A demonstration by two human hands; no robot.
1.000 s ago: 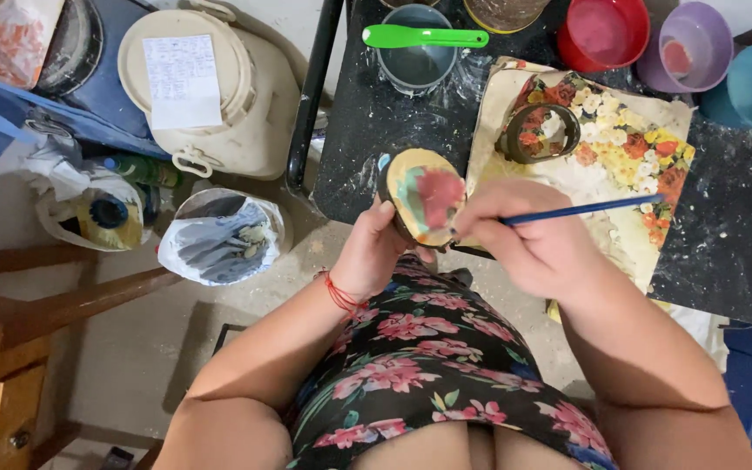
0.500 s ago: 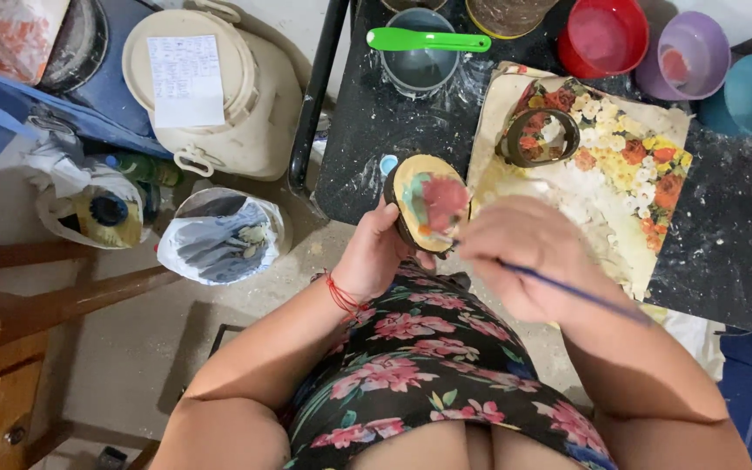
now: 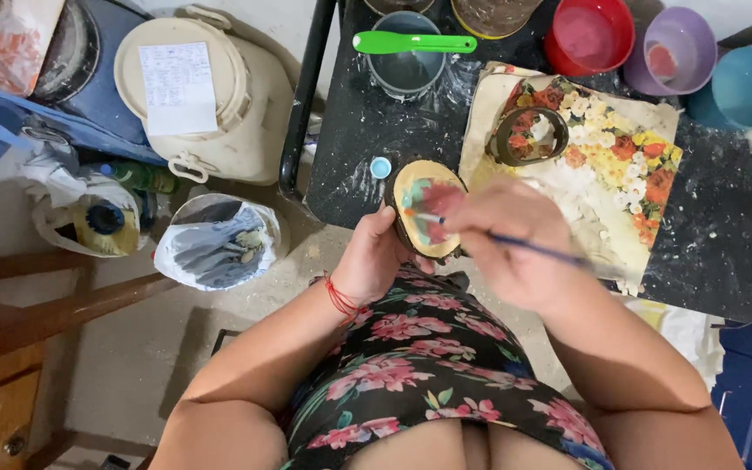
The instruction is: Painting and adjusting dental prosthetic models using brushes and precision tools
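My left hand [image 3: 374, 261] grips a small oval wooden slice [image 3: 428, 209] from below, its face painted with red, pink and teal. My right hand [image 3: 515, 244] pinches a thin blue-handled paintbrush [image 3: 533, 247], whose tip rests on the slice's painted face. Both hands hover over my lap, at the near edge of a black paint-spattered table [image 3: 367, 139]. Just beyond my right hand, a floral-printed sheet [image 3: 620, 165] lies on the table with a round ring-shaped piece [image 3: 528, 135] on it.
On the table stand a grey cup of water [image 3: 406, 61] with a green spatula [image 3: 415, 42] across it, red [image 3: 589, 35], purple [image 3: 676, 52] and teal [image 3: 741, 87] bowls, and a small blue cap [image 3: 380, 167]. On the floor to the left: a cream lidded bucket [image 3: 202, 96], a white bag [image 3: 215, 244], wooden furniture [image 3: 10, 348].
My right hand swung the brush round: a second ago its handle pointed right above the floral sheet, now the hand sits lower and the tip touches the slice's middle.
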